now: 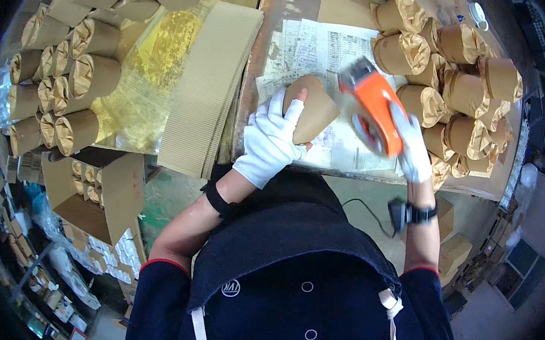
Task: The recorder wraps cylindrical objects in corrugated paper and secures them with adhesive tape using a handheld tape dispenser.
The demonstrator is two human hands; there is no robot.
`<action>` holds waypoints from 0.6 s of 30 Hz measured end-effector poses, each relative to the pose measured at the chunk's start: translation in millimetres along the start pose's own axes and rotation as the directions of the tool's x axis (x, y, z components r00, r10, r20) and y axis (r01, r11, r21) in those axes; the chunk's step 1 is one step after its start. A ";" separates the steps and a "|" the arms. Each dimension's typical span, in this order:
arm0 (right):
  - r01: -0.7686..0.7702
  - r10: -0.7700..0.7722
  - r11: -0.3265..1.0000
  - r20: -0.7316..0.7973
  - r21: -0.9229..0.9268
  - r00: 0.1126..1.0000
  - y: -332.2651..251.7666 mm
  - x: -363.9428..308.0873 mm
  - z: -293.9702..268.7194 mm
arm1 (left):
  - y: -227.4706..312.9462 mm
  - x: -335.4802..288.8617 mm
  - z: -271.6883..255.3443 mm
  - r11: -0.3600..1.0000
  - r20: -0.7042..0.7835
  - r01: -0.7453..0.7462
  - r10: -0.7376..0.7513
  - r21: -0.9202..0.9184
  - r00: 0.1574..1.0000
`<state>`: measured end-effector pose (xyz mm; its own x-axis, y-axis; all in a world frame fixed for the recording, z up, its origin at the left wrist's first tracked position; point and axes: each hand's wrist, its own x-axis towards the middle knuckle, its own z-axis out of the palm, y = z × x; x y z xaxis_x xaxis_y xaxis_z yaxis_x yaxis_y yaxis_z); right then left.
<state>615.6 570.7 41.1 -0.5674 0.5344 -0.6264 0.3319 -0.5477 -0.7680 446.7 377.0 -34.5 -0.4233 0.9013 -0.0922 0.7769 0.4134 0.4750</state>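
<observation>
Our left hand (pixel 268 137) is bent around the near left side of a curved brown card piece (pixel 316 112). The fingers are partly closed and two bare tips poke out of the white glove. The card piece sits tilted over the printed sheets (pixel 326 51), right in front of us. We cannot tell if there is anything inside it.

Our right hand (pixel 413 144) is closed around an orange tape dispenser (pixel 384 105). Some of its fingers are hidden behind the handle. The dispenser is up near the card piece, but not touching it. It is blurry, so we can't see any tape end.

A few things could go wrong here. If our left hand lets go a bit, the card could spring open, because it is bent. If we squeeze too hard, it could get a dent. The dispenser's front end may be sharp, so a bad swing could nick those bare tips. Tape could also stick to the thin sheets and pull them up. If our right arm swings wide, it could bump the brown wrapped rolls (pixel 398 54) close by, and some could tumble, because they are piled up high.
</observation>
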 end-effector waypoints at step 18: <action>-0.183 0.022 0.644 -0.222 -0.743 0.975 80.1 -20.3 26.5 | -20.7 57.0 -15.1 0.982 0.173 -0.029 0.062 -0.188 0.983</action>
<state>633.8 498.9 -4.2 -0.3788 0.6519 -0.6569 0.8774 0.0272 -0.4789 399.5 417.9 -36.3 -0.2875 0.9339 -0.2126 0.6870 0.3558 0.6336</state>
